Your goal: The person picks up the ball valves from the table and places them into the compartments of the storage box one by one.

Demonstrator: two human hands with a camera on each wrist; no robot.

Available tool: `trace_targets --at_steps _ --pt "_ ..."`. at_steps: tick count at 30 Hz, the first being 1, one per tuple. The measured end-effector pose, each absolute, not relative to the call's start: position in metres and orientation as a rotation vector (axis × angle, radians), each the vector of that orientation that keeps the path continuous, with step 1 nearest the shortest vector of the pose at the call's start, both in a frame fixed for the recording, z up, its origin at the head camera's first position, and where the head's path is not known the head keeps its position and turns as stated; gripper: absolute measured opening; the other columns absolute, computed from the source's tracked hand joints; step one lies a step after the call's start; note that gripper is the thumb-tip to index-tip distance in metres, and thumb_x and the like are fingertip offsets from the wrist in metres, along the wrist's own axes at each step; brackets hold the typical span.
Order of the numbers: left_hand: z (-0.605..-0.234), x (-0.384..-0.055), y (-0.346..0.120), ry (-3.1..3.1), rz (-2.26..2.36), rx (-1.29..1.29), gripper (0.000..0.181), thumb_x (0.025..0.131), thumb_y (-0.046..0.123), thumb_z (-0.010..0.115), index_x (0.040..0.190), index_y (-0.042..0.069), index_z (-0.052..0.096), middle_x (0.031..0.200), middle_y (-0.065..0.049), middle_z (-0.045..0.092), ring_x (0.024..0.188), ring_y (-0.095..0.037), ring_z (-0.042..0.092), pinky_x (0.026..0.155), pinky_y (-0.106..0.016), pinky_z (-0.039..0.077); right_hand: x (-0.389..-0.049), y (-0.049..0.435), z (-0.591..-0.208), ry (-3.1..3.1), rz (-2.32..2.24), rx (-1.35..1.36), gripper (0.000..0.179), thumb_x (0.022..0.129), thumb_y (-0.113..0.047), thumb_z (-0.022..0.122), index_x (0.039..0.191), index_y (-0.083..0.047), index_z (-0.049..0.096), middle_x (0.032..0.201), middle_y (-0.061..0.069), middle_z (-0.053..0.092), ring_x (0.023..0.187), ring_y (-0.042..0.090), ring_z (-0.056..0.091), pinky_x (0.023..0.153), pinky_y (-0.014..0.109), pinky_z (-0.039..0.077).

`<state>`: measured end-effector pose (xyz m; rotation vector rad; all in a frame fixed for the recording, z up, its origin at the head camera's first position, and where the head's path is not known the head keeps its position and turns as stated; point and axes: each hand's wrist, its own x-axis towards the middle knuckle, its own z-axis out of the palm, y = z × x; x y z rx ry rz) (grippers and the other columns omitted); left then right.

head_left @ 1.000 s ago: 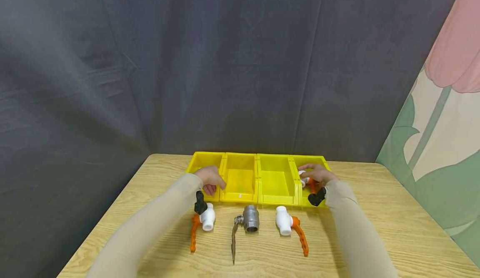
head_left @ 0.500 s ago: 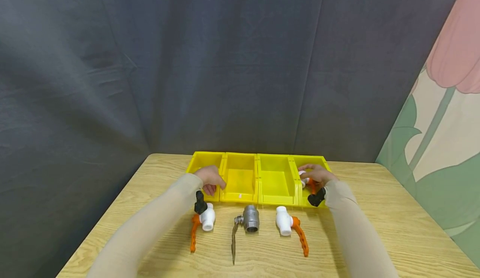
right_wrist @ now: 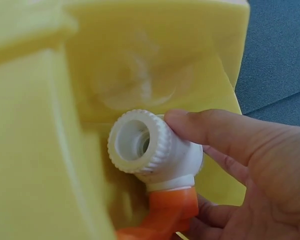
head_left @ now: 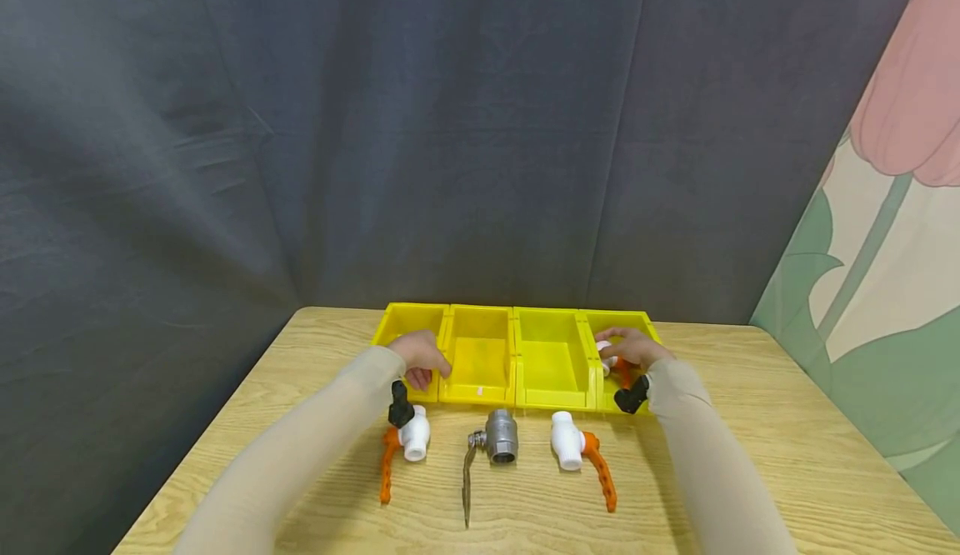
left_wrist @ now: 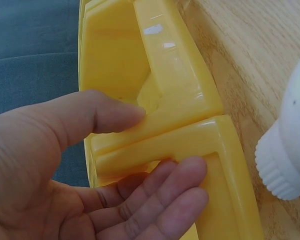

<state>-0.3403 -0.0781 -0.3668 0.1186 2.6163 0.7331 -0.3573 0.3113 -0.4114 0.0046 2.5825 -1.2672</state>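
In the rightmost bin of a yellow bin row [head_left: 552,363], my right hand [head_left: 632,347] grips a white plastic ball valve [right_wrist: 150,145] with an orange handle. Its thumb presses the white body while the other fingers sit behind it, partly hidden. My left hand [head_left: 422,357] is at the leftmost bin, its loosely bent fingers [left_wrist: 165,200] inside and its thumb by the dividing wall [left_wrist: 155,132]; it holds no valve. On the table in front lie a white valve with orange handle [head_left: 415,434], a metal ball valve [head_left: 502,437] and another white-and-orange valve [head_left: 567,441].
The wooden table [head_left: 750,422] carries the bins near its back edge. A dark curtain [head_left: 465,138] hangs right behind it, and a wall with a painted flower [head_left: 892,272] stands to the right. The two middle bins have raised walls between them.
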Motion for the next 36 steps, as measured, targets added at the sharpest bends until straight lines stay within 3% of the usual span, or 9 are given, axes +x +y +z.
trace_targets --at_steps 13,23,30,36 --pt "-0.3671 -0.3411 -0.078 2.628 0.72 0.12 0.023 0.079 0.021 0.073 0.072 0.002 0.062 0.058 -0.007 0.058 0.049 -0.019 0.062 0.057 -0.033 0.058 -0.3551 0.3109 -0.4084 2.559 -1.286 0.05 0.046 0.092 -0.012 0.062 0.134 0.002 0.048 0.133 0.028 0.043 0.108 0.034 0.044 0.093 0.043 0.041" --pt "-0.37 -0.3432 -0.0791 2.618 0.734 0.138 0.024 0.078 0.02 0.073 0.068 0.003 0.06 0.055 -0.007 0.057 0.046 -0.018 0.061 0.06 -0.036 0.059 -0.3522 0.3108 -0.4075 2.6 -1.24 -0.033 0.045 0.09 -0.01 0.062 0.131 0.004 0.049 0.134 0.03 0.042 0.108 0.035 0.043 0.096 0.045 0.038" --pt "-0.3713 -0.3431 -0.0784 2.632 0.721 0.144 0.024 0.078 0.022 0.073 0.07 0.001 0.063 0.056 -0.007 0.059 0.046 -0.018 0.061 0.056 -0.034 0.059 -0.353 0.3114 -0.4068 2.591 -1.2 -0.014 0.046 0.091 -0.012 0.061 0.133 0.003 0.048 0.143 0.033 0.033 0.121 0.043 0.039 0.109 0.06 0.029" --pt "-0.3707 -0.3431 -0.0795 2.632 0.721 0.14 0.024 0.079 0.022 0.073 0.071 0.001 0.063 0.056 -0.007 0.059 0.045 -0.017 0.06 0.057 -0.034 0.059 -0.3538 0.3142 -0.4064 2.559 -1.221 -0.059 0.046 0.094 -0.014 0.058 0.134 0.006 0.047 0.138 0.032 0.039 0.111 0.035 0.044 0.099 0.047 0.04"
